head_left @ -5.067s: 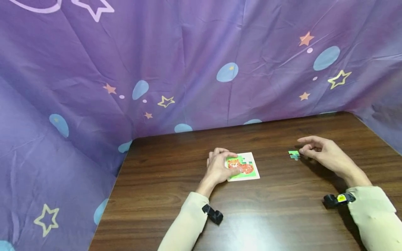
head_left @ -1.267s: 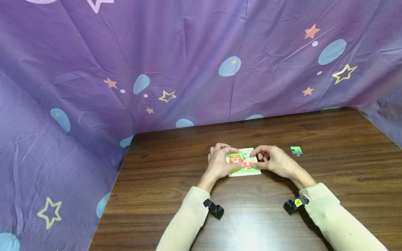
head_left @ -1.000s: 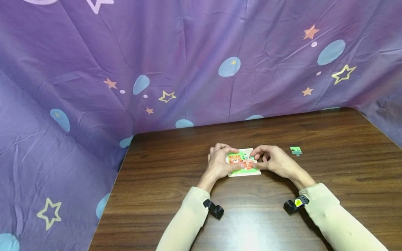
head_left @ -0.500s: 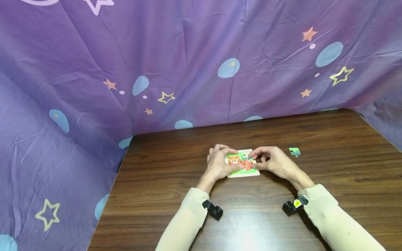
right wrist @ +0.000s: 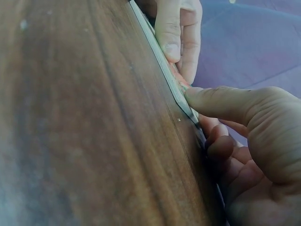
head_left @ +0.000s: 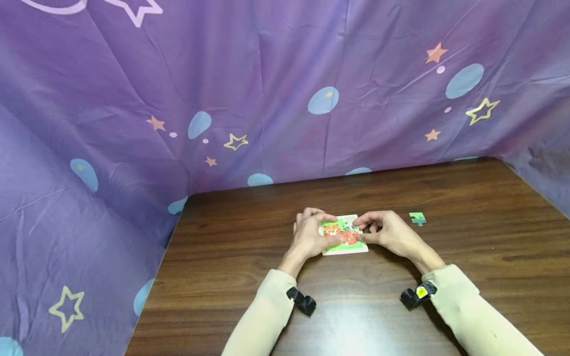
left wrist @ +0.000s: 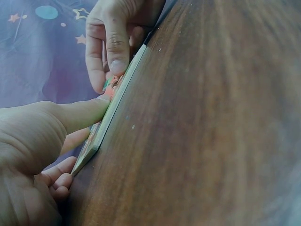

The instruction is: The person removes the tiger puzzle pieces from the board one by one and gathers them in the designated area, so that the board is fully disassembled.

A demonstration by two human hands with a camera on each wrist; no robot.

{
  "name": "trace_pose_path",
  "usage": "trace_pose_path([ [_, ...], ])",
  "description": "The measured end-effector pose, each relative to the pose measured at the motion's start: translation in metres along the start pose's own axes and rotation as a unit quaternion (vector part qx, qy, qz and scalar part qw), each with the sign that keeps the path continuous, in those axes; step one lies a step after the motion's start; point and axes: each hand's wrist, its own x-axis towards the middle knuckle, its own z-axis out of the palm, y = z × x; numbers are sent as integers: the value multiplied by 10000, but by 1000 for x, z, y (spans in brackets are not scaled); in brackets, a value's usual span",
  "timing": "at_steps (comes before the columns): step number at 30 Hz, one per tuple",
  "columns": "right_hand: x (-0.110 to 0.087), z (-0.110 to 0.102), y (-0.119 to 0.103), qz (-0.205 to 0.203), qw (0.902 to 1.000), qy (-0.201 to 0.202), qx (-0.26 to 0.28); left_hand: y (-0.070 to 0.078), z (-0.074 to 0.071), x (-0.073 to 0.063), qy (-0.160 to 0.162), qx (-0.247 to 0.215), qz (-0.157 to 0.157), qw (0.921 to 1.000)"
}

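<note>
A small square jigsaw puzzle board (head_left: 345, 251) with a pale frame and an orange tiger on green lies on the table. My left hand (head_left: 308, 236) grips its left side, thumb on the picture and the other fingers along the far left edge. At the right side, my right hand (head_left: 389, 233) pinches an orange and green puzzle piece (left wrist: 111, 85) between thumb and forefinger; in the left wrist view it stands slightly raised from the board. Beyond the tiger, a pale gap shows at the board's upper right. A loose green and teal puzzle piece (head_left: 417, 218) lies right of the board.
The brown wooden table (head_left: 249, 277) reaches back to a purple curtain (head_left: 285, 99) printed with stars and blue ovals. A black wrist camera sits on each cuff, the left camera (head_left: 303, 301) and the right camera (head_left: 416, 295) both over the near tabletop.
My right hand has come left from beside the loose piece to the board's right side. The pinched piece looked paler a second ago and is orange now. My left hand keeps its grip.
</note>
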Motion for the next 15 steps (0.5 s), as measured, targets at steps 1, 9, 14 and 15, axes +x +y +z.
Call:
trace_pose_path([
  [1,-1,0,0,-14,10000,-1,13,-1,1,0,18,-34,-6,10000],
  [9,1,-4,-1,51,9999,-34,161,5,-3,0,-2,67,61,10000],
  [14,-1,-5,-1,68,9992,-139,355,4,-2,-1,-58,98,-7,9999],
  [15,-1,-4,0,44,9992,-149,381,3,-1,-2,-62,70,-27,10000],
])
